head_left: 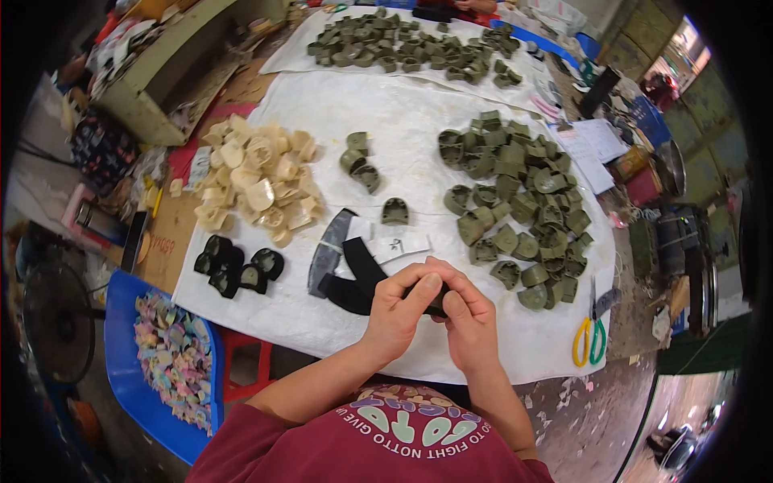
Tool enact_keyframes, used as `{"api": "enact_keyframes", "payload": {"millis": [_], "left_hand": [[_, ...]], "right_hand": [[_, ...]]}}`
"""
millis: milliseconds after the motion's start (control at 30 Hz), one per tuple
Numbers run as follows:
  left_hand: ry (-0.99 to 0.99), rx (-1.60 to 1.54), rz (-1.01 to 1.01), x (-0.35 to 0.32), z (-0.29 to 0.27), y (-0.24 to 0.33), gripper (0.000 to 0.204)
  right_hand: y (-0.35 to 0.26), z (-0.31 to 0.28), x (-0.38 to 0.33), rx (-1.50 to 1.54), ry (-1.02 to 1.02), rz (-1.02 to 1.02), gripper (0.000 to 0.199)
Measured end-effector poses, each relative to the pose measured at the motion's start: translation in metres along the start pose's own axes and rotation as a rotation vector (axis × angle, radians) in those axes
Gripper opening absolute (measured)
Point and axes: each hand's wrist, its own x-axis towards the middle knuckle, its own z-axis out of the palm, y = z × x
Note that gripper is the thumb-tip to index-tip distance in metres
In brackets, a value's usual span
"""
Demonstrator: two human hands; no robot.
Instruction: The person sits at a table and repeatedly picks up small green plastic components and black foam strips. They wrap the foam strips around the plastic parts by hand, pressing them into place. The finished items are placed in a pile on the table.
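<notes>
At lower left a blue tray [121, 354] holds pastel scraps [173, 358]. At centre, over the white sheet [322, 105], the left hand [398, 310] and right hand [467, 318] pinch a small black piece [437, 304] between closed fingertips

Bright even daylight, soft shadows, sharp centre, fisheye-bent dark rim.

White sheet [338, 105] covering the worktop. Moulded pieces: olive green in the large heap [519, 209], cream in the left pile [258, 181], glossy black in the small cluster [237, 266]. Flat strips [350, 274]: black, one grey. Scissors [589, 338]: one yellow handle, one green. Tray [125, 362]: blue, holding pastel multicoloured scraps [173, 354]. Shirt [322, 451]: maroon with pale green lettering.
</notes>
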Motion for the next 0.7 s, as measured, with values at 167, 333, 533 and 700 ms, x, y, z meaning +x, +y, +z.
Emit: {"api": "enact_keyframes", "payload": {"millis": [167,333,533,700], "left_hand": [[0.066,0.386,0.166,-0.019,-0.036,0.009,0.019],[0.402,1.295,0.579,-0.033,-0.112,0.06,0.023],[0.538,1.915,0.442,-0.037,-0.179,0.103,0.034],[0.252,1.374,0.193,-0.039,-0.122,0.162,0.033]], "right_hand": [[0.02,0.017,0.013,-0.103,-0.19,-0.038,0.03],[0.027,0.011,0.015,-0.112,-0.122,0.111,0.03],[0.021,0.009,0.02,-0.365,-0.052,-0.023,0.03],[0.027,-0.004,0.021,-0.633,0.034,-0.151,0.019]]}}
